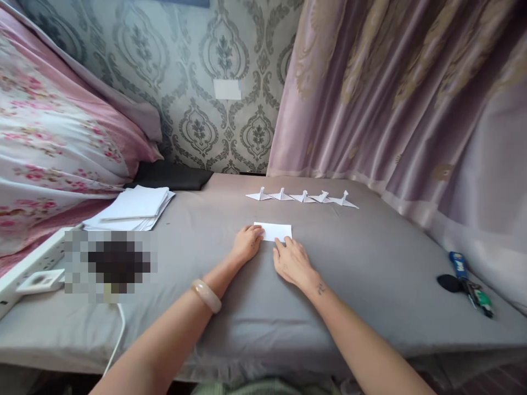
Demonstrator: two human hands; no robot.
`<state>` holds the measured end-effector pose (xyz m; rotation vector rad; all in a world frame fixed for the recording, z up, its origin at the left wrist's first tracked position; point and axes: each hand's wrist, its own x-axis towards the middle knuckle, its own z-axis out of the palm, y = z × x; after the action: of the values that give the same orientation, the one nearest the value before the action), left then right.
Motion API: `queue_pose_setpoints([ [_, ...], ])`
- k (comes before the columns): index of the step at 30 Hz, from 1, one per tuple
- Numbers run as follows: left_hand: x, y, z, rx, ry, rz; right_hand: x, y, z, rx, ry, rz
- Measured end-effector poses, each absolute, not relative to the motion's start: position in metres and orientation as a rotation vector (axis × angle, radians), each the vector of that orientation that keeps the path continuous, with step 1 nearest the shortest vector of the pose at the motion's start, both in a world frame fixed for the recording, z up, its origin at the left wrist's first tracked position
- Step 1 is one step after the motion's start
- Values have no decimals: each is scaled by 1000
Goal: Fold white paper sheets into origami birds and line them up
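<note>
A small white folded sheet of paper [276, 230] lies flat on the grey-covered surface [370, 263] in front of me. My left hand [247, 244] rests at its left edge, fingers curled with the tips pressing on the paper. My right hand [291, 260] lies flat at the lower right edge, fingers stretched out onto the paper. A pale bangle [207, 295] sits on my left wrist. Beyond the sheet, a row of several white folded paper birds [302, 197] stands in a line.
A stack of white paper sheets [134, 208] lies at the left, near a black cloth [171, 175]. A white power strip [37, 269] and cable sit at the far left. Keys with a blue tag [467, 280] lie at the right by the curtain [411, 99].
</note>
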<state>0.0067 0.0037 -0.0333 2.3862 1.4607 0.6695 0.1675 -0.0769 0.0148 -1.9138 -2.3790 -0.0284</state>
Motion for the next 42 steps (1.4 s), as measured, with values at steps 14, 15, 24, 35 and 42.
queue_pose_setpoints([
  [14, 9, -9, -27, 2176, 1660, 663, 149, -86, 12, -2094, -2211, -64],
  [15, 9, -10, -26, 2171, 1662, 661, 154, -87, 12, -2088, -2208, -65],
  [24, 4, -6, -22, 2112, 1679, 596, 192, -93, 13, -2038, -2207, -54],
  [35, 13, -2, -1, 1976, 1781, 493, 220, -79, 18, -1947, -2295, 39],
  [42, 13, 4, 0, 1910, 1781, 453, 230, -66, 22, -1913, -2235, 225],
])
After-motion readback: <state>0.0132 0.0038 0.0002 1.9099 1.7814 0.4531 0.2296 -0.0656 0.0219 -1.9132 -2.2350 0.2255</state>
